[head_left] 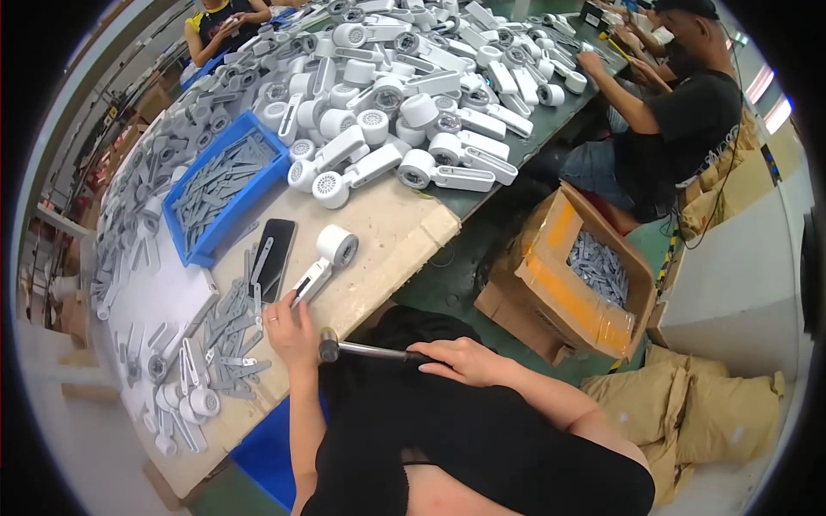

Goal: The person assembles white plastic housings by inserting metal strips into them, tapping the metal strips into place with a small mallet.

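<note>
A white handheld fan-like device [315, 275] with a round drum-shaped head lies on the pale wooden board [387, 232] near its front edge. My left hand [291, 331] grips the lower end of its handle, thumb and fingers closed around the tip. In my right hand [460, 359] is a hammer [374, 351], held by its dark handle in front of my body. The hammer's head points left, close to my left wrist. Loose grey strips [228, 322] lie just left of my left hand, and a black phone [274, 258] with a strip on it rests beyond.
A blue crate [202, 249] of grey strips stands at left. Behind it is a large heap of white devices [370, 120]. A cardboard box [559, 284] with grey pieces stands at right, near brown sacks [723, 417]. Co-workers [680, 112] sit along the table's far right.
</note>
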`<state>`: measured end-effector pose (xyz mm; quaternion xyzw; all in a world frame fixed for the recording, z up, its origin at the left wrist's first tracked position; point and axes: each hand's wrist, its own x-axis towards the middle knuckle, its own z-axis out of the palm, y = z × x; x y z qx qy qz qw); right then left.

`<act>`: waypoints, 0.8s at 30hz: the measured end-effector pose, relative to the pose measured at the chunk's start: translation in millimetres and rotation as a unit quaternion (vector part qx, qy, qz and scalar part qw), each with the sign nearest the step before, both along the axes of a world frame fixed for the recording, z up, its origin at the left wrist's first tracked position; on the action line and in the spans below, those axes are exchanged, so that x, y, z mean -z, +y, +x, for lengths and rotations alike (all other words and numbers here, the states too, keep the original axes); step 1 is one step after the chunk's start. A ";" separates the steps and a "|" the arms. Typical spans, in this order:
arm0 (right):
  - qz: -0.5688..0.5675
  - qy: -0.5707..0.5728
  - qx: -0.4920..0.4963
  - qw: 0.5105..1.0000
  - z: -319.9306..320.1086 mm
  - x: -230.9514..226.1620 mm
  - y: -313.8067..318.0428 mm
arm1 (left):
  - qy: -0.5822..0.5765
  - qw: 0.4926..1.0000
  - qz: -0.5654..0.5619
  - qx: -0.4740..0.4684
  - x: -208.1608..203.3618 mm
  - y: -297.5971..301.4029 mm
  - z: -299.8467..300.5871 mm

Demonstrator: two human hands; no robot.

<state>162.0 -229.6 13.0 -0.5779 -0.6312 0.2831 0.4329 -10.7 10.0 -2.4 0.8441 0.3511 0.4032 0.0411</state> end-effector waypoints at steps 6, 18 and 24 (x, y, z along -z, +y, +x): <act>0.010 0.037 -0.028 0.999 -3.2 3.8 16.6 | -0.014 0.999 -0.029 0.005 -4.9 4.8 -18.2; -0.037 0.067 0.025 0.997 3.7 1.2 31.2 | -0.007 0.990 -0.037 -0.133 -26.0 63.5 -58.7; -0.058 0.122 0.002 0.991 0.9 5.1 42.8 | 0.163 0.973 -0.116 -0.118 -33.2 152.0 -97.2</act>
